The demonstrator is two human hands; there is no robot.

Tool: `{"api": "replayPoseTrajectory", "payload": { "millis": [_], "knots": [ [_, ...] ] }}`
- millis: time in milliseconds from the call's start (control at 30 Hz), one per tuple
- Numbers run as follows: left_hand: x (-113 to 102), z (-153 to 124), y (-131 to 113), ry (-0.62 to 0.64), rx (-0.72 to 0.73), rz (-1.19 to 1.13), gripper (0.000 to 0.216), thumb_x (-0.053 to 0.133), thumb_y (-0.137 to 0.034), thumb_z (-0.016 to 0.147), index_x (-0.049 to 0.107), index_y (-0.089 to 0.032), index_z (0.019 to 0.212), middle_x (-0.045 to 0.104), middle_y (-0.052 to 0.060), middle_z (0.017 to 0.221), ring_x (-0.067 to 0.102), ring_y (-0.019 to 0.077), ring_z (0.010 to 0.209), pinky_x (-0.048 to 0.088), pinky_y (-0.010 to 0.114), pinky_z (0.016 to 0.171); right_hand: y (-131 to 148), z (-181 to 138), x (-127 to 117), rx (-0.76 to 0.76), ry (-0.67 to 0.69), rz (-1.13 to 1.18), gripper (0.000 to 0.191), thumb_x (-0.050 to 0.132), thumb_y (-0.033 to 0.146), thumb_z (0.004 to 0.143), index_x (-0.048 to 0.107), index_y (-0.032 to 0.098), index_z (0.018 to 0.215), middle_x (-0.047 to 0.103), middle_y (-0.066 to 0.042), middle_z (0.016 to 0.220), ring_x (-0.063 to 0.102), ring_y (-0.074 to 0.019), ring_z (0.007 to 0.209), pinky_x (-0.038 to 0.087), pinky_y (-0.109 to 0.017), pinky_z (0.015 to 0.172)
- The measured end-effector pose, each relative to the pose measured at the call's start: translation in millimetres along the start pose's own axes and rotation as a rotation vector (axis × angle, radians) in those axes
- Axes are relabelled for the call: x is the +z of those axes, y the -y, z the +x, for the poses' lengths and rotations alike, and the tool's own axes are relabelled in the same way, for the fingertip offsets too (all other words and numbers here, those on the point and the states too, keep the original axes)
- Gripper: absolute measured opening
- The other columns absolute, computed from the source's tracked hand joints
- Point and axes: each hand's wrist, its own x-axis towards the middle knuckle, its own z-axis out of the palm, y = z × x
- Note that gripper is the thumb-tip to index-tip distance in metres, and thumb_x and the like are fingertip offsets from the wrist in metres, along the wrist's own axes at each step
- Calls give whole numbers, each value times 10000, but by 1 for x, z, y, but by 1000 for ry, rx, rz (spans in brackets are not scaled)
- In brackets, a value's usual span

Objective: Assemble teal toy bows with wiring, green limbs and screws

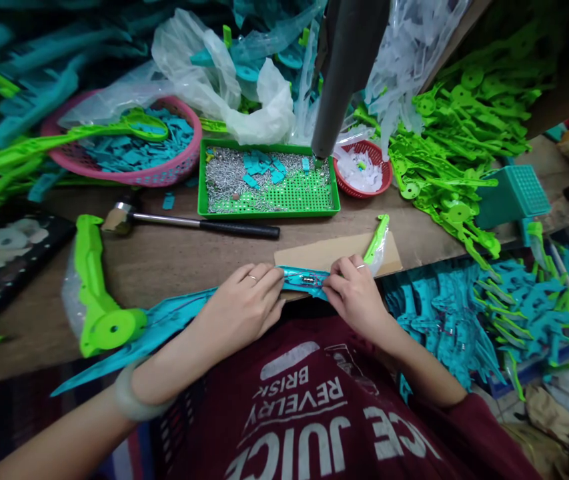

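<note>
soft, muted light shows the left hand [249, 293] and right hand [357, 293] clearly; the upper right corner falls dark, teal parts [39, 57] at upper left blur, and edges stretch.

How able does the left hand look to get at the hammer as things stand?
Probably yes: the hammer lies on the tabletop just beyond the left hand, with nothing visible blocking the way. The hand would likely need to release the blue part first.
</note>
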Motion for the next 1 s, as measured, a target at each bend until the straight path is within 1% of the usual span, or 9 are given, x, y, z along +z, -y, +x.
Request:
{"api": "replayPoseTrajectory", "payload": {
  "millis": [100,167,233,367,500,600,700,800,1000],
  "knots": [
    [4,5,-13,-93,-21,13,235,554,-244,984,713,-75,1015,702,144,973,631,278,910,502,415,808,0,6,-1,4,38,-46,166,637,211,938,704,170,792,612,-86,963,435,-240,928,365,-381,782],
    [10,9,-23,-179,4,-51,214,578,-216,979,701,-66,1069,716,137,1025,638,267,964,501,404,864,-1,8,-2,-13,58,-74,166,641,216,937,701,169,790,612,-87,965,431,-242,933,351,-380,776],
    [19,12,-32,-225,11,-128,208,585,-196,976,692,-69,1100,722,131,1064,639,263,1013,499,399,905,-4,9,-3,-59,73,-106,170,629,229,948,699,171,804,615,-88,962,425,-246,937,333,-379,766],
    [30,14,-41,-216,-72,-178,164,591,-203,970,706,-101,1026,715,139,1075,641,272,1007,509,408,885,-17,8,-9,-215,101,-92,161,564,231,991,701,170,932,627,-83,992,420,-237,949,321,-369,773],
    [28,15,-39,-203,-112,-215,166,570,-202,974,710,-119,1005,681,163,1194,614,293,1111,498,428,938,-26,8,-12,-298,86,-31,207,500,208,1018,701,166,996,617,-95,1038,422,-223,946,333,-358,796],
    [26,16,-36,-176,-164,-267,187,551,-216,983,720,-139,989,649,179,1233,589,308,1156,499,444,947,-28,12,-11,-296,78,-1,226,496,245,1024,703,169,974,621,-96,1003,426,-222,924,336,-359,778],
    [27,15,-34,-146,-202,-307,203,538,-220,990,733,-165,996,653,164,1185,599,298,1105,508,451,919,-27,16,-7,-271,61,66,234,506,283,1024,691,161,953,640,-90,954,444,-221,911,355,-353,772],
    [29,14,-32,-140,-196,-331,202,536,-205,991,734,-175,1017,666,145,1161,611,280,1076,512,440,911,-26,21,-4,-211,41,118,238,474,271,1035,667,152,964,649,-85,901,457,-217,884,380,-344,776],
    [29,14,-32,-142,-188,-335,190,540,-199,992,725,-166,1015,690,134,1153,624,275,1091,516,439,930,-21,28,1,-204,56,13,266,447,237,1037,666,151,914,626,-83,861,447,-223,870,373,-347,771]
  ]
}}
